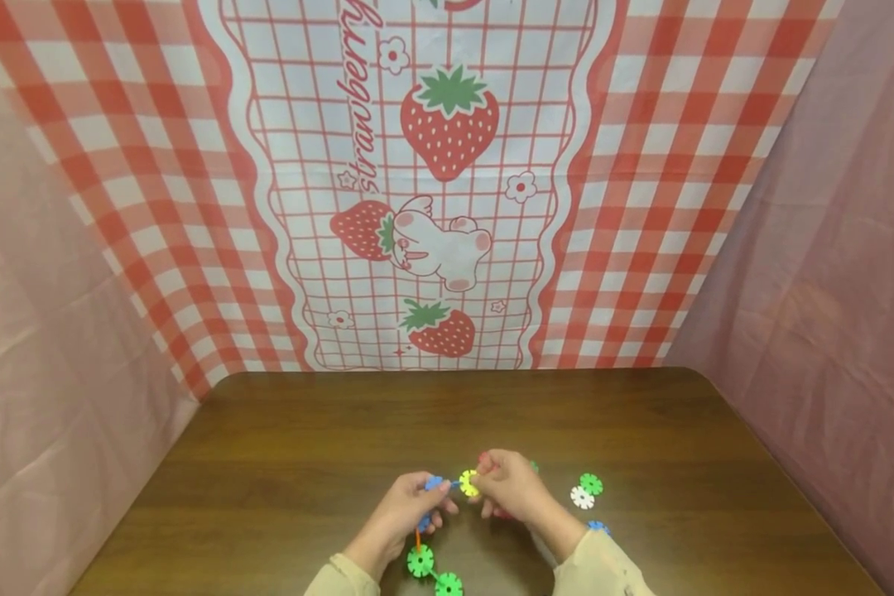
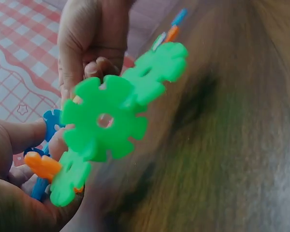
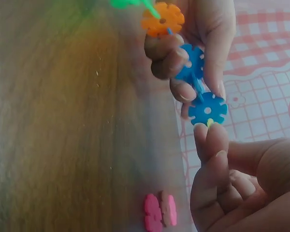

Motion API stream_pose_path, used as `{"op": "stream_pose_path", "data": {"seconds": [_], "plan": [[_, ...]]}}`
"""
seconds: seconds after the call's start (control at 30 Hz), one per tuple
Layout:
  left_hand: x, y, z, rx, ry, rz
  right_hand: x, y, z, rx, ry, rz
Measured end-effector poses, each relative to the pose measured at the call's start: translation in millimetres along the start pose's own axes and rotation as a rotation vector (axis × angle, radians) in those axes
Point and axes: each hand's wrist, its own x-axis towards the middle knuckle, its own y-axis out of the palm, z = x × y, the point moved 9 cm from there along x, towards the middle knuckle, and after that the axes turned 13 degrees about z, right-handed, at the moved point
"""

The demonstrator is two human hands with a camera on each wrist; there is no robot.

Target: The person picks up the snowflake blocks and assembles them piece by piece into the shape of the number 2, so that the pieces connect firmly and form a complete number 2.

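Disc chain [image 2: 121, 102]: slotted, flower-shaped discs pushed edge into edge; held up between two hands, over the near part of the surface [image 1: 305, 430].
Links seen: green discs [image 1: 414, 566] trailing toward the person, more pieces beyond; then an orange disc [image 3: 173, 18], blue discs [image 3: 216, 110], and a yellow disc [image 1: 465, 478].
Weight: probably very light; a finger pinch should carry it.
Stiffness: each disc looks like rigid plastic; the chain as a whole likely sways and twists at its slots.
Slip: faces look smooth, perhaps slightly slick; notched rims should give fingertips some bite.
Weak points: slot joints; discs themselves seem hard to break, but a sideways tug might pop a link.
Where to hold: flat faces, thumb against finger, close to the joint being worked, so the hanging length does not lever it.
Left hand [image 1: 410, 503]: grasping blue discs between thumb and fingers.
Right hand [image 1: 517, 488]: pinching the yellow disc at its fingertips.
Pink discs [image 3: 152, 212]: just beside the right hand.
Further right: green piece [image 1: 593, 483] and white piece [image 1: 575, 499] together on the surface; blue piece [image 1: 598, 526] nearer the sleeve.
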Motion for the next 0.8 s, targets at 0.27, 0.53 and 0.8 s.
{"op": "stream_pose_path", "data": {"seconds": [0.27, 0.53, 0.8], "plan": [[4.1, 4.7, -0.9, -0.01, -0.016, 0.015, -2.0, 0.5, -2.3, 0.01, 0.014, -0.03], [5.1, 4.5, -5.8, 0.011, -0.053, 0.061, -2.9, 2.3, 6.2, -0.046, -0.056, 0.002], [4.0, -1.1, -4.5, -0.012, -0.044, 0.036, -6.7, -15.4, 8.9, -0.33, -0.098, -0.051]]}}
